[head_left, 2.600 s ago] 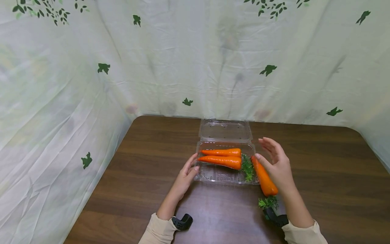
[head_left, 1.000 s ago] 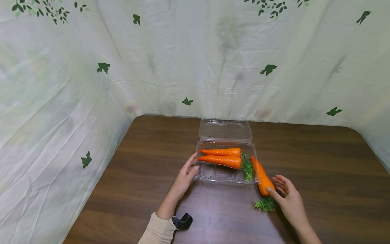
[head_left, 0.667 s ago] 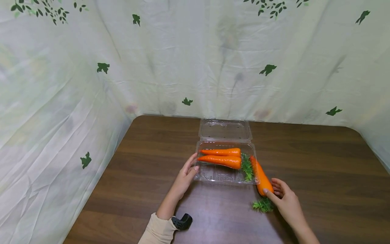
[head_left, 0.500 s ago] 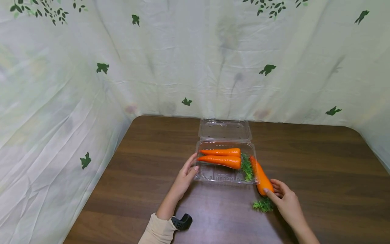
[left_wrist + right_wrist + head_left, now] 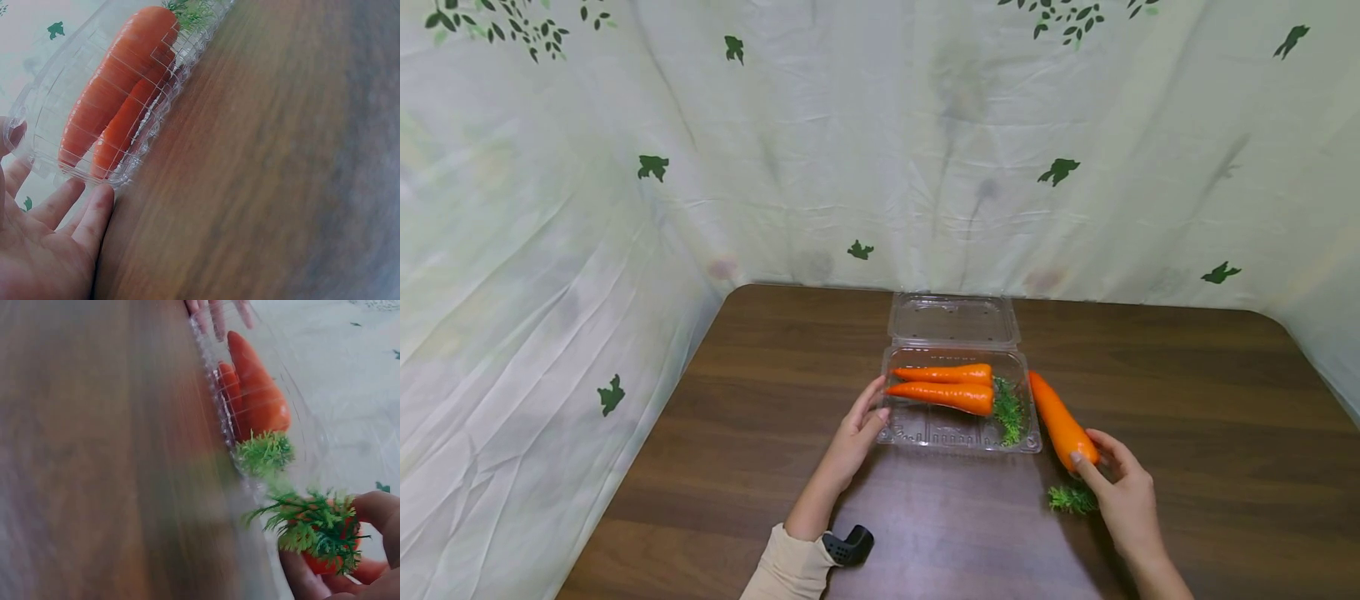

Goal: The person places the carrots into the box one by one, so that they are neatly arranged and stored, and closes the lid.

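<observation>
A clear plastic clamshell container (image 5: 917, 431) lies open on the table with two orange carrots (image 5: 942, 397) side by side in it, their leafy green tops at the right end. My left hand (image 5: 855, 433) holds the container's left end; in the left wrist view its fingers (image 5: 94, 219) lie against the end wall, with the thumb at the rim. A third carrot (image 5: 1062, 421), tip pointing away from me, is just right of the container. My right hand (image 5: 1123, 492) grips its thick end between thumb and fingers. Green leaves (image 5: 319, 531) partly hide the held carrot in the right wrist view.
The container's lid (image 5: 955, 321) is folded back toward the far table edge. A white curtain (image 5: 865, 150) with green leaf prints hangs behind and to the left of the brown wooden table (image 5: 775, 367). A black band (image 5: 850, 546) is on the left wrist.
My right hand first moved back from the carrot's tip to its thick end. In the last half second, hand and carrot shifted right, away from the container's edge. The left hand has stayed put.
</observation>
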{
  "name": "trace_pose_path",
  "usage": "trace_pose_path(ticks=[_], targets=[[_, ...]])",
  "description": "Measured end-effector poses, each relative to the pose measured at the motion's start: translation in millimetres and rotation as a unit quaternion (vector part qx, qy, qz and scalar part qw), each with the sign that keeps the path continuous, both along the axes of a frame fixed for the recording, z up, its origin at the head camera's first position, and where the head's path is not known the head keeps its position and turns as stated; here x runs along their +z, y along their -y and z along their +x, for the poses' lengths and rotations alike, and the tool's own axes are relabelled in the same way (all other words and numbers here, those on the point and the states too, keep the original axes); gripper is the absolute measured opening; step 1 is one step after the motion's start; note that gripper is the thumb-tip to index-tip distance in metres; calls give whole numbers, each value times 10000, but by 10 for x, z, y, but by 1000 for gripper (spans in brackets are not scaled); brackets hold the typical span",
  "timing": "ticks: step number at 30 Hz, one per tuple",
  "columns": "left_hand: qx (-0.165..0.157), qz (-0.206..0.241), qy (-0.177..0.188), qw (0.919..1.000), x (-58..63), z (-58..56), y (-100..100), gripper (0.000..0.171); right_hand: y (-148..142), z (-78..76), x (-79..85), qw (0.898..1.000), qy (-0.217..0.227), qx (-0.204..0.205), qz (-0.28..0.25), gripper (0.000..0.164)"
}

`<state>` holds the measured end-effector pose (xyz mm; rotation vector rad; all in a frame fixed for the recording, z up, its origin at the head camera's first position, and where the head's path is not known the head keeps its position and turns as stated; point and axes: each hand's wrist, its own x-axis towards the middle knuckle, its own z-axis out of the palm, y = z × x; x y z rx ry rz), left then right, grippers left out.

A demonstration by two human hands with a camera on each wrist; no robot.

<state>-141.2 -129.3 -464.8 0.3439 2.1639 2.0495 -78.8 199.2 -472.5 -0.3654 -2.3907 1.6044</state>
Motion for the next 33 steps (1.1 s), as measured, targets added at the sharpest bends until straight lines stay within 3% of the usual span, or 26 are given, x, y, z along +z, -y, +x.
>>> trace_pose_path(ticks=[3, 6, 10, 13, 15, 18, 26, 29, 33], targets=[[1, -18, -32, 10000, -4, -3, 0, 50, -22, -13, -8, 9956, -262, -36, -901, 42], [-12, -4, -38, 10000, -4, -4, 1, 50, -94, -58, -122, 9772, -686, 127, -2005, 45], [-23, 53, -24, 10000, 2, -3, -2, 50, -153, -94, -131, 9597, -908, 199, -2652, 47], [-19, 72, -27, 10000, 2, -1, -4, 50, -198, -130, -131, 9564, -970, 170, -2749, 49], [-20, 73, -19, 10000, 2, 0, -4, 50, -254, -176, -200, 9481, -1199, 285, -2931, 50], [-23, 73, -3, 10000, -2, 1, -2, 50, -336, -253, -308, 9378, -1535, 516, -3072, 53], [-20, 73, 10, 10000, 8, 0, -5, 50, -401, -447, -338, 9117, -2038, 1255, -3338, 54], [-16, 38, 0, 10000, 9, 2, -3, 50, -351, -504, -262, 9051, -2117, 1552, -3345, 52], [-12, 12, -22, 10000, 3, 3, -2, 50, -125, -478, 108, 9042, -2148, 1775, -3238, 49]])
